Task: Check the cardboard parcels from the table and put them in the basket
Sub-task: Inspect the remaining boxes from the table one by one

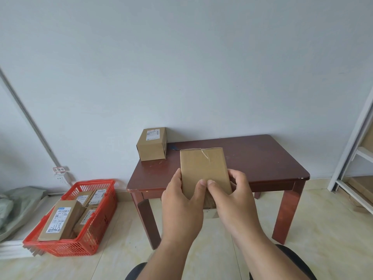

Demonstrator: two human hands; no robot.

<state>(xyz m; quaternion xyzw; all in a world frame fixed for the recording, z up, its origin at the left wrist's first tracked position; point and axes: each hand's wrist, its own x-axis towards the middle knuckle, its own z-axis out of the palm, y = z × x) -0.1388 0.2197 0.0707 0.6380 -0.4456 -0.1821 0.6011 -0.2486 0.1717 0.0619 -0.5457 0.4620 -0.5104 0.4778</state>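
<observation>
A flat brown cardboard parcel (203, 166) with a taped seam at its top is held up over the front of the dark wooden table (262, 158). My left hand (181, 199) grips its lower left edge, thumb on the front face. My right hand (234, 197) grips the lower right edge, thumb beside the other thumb. A second cardboard parcel (152, 144) with a white label stands on the table's far left corner. On the floor at the left is a red plastic basket (94, 235) holding several labelled parcels.
A white wall rises behind the table. Grey-green bags (18, 205) lie on the floor at the far left beside the basket. A white shelf frame (355, 158) stands at the right edge. Beige floor tiles spread below the table.
</observation>
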